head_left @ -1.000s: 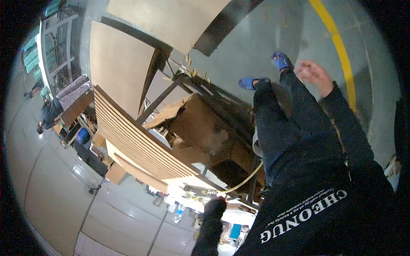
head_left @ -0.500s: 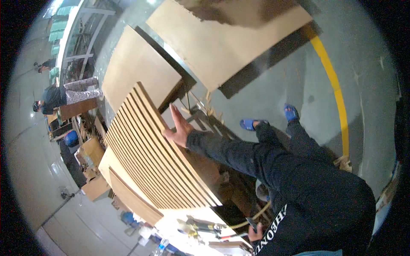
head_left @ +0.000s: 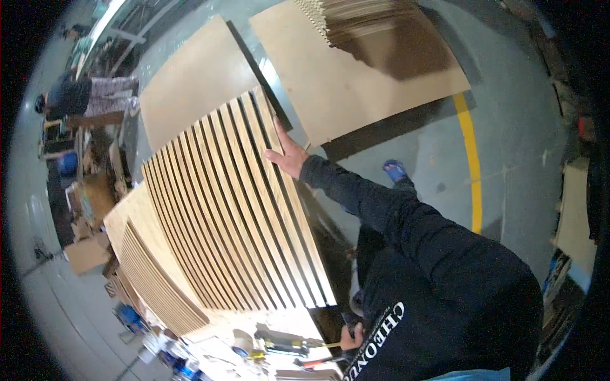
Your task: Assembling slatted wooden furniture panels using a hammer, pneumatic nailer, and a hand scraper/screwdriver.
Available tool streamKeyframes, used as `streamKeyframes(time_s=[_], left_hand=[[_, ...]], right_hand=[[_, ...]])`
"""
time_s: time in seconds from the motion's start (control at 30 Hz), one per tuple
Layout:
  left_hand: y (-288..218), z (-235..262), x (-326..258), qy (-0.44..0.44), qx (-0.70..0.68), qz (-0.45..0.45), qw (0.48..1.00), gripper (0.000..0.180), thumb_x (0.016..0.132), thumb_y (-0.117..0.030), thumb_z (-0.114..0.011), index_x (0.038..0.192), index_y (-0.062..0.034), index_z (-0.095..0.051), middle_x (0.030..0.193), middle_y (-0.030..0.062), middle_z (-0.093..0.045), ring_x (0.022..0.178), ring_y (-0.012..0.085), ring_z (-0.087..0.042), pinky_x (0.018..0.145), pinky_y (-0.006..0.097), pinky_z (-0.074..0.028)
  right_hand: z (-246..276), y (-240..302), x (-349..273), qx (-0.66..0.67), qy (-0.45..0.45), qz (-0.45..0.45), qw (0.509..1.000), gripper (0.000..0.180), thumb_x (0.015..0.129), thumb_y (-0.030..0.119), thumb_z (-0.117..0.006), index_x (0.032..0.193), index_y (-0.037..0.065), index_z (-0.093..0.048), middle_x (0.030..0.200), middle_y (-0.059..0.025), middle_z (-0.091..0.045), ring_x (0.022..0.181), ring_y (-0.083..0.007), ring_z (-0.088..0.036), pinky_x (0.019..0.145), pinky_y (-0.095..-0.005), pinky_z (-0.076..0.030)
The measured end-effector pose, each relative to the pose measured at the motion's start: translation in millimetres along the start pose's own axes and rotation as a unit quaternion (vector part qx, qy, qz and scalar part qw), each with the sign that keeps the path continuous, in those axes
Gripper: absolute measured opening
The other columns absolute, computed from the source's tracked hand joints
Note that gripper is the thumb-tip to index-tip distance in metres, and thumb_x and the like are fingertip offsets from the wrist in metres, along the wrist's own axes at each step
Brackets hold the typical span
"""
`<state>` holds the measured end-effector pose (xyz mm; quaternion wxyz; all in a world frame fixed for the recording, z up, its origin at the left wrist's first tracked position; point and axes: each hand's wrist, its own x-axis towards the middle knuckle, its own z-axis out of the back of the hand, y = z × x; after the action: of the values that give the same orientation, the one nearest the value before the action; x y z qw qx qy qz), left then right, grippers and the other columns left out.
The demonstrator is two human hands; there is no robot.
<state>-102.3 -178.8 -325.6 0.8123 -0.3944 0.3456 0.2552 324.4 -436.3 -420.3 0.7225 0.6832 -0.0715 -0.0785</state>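
A wide wooden slat panel (head_left: 222, 203), pale slats with dark gaps between them, lies across the workbench. My right hand (head_left: 291, 155) holds its near long edge close to the far corner. The thumb rests on the slatted face and a finger stretches along the edge; the other fingers are partly hidden. Lower in the view, close to my body, my left hand (head_left: 351, 338) is closed around a small dark object (head_left: 346, 320) whose kind I cannot make out. A hand tool with a yellow part (head_left: 279, 343) lies on the bench near it.
A smaller slatted piece (head_left: 155, 273) lies on the bench beyond the panel, and a tape roll (head_left: 242, 343) is near the tools. Large brown boards (head_left: 381, 89) and another board (head_left: 197, 82) lie past the bench. A person (head_left: 73, 98) stands at far left. A yellow line (head_left: 471, 159) crosses the floor.
The slat panel shows more of its face, and its far corner has shifted right and up. My right hand stays on its edge; my left hand still holds the dark object.
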Motion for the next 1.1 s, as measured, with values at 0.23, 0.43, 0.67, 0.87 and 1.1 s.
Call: streamKeyframes(time_s=[0.23,0.43,0.67,0.87,1.1], left_hand=[[-67.1,-26.4,-23.9,-0.126,0.030,-0.012,0.992,0.031,0.075,-0.031,-0.060,0.090,-0.0041,-0.056,0.072,0.0191,-0.057,0.066,0.0352,-0.056,0.059,0.036,-0.044],[-34.1,-108.5,-49.1,-0.185,-0.001,0.088,0.979,0.030,0.074,-0.030,-0.060,0.088,-0.0040,-0.057,0.073,0.0180,-0.058,0.068,0.0361,-0.056,0.059,0.037,-0.044],[-51.5,-174.7,-75.1,-0.207,-0.293,0.150,0.921,0.019,0.078,-0.016,-0.059,0.090,-0.0022,-0.054,0.066,0.0042,-0.054,0.050,0.0096,-0.049,0.045,0.023,-0.041],[12.5,-235.8,-109.3,-0.249,-0.373,0.190,0.874,0.023,0.078,-0.018,-0.059,0.094,-0.0020,-0.053,0.065,0.0019,-0.051,0.051,0.0088,-0.046,0.046,0.023,-0.039],[64.2,-305.8,-179.3,-0.405,-0.378,0.223,0.802,0.026,0.078,-0.020,-0.058,0.093,0.0007,-0.054,0.072,0.0066,-0.055,0.060,0.0136,-0.047,0.056,0.028,-0.041]], right_hand=[[-26.8,28.0,-88.0,-0.019,0.074,-0.083,0.994,0.087,0.076,0.021,-0.056,0.133,0.007,0.008,0.136,-0.0242,-0.012,0.126,-0.0336,-0.016,0.103,-0.0353,-0.015],[-30.1,28.4,-136.7,-0.029,0.167,-0.059,0.984,0.089,0.075,0.016,-0.057,0.131,0.000,0.010,0.134,-0.0258,-0.014,0.125,-0.0337,-0.019,0.102,-0.0348,-0.016],[-41.1,15.2,-196.9,-0.029,0.212,-0.092,0.972,0.094,0.075,0.019,-0.057,0.130,0.002,0.017,0.132,-0.0316,-0.012,0.124,-0.0380,-0.018,0.102,-0.0361,-0.016],[-60.2,42.0,-235.2,-0.025,0.156,-0.075,0.985,0.094,0.073,0.009,-0.055,0.129,0.004,0.019,0.134,-0.0289,-0.007,0.125,-0.0358,-0.016,0.102,-0.0357,-0.015],[-74.2,35.6,-312.5,-0.027,0.155,-0.033,0.987,0.089,0.074,0.014,-0.054,0.130,0.001,0.014,0.121,-0.0331,-0.029,0.109,-0.0368,-0.040,0.092,-0.0355,-0.033]])
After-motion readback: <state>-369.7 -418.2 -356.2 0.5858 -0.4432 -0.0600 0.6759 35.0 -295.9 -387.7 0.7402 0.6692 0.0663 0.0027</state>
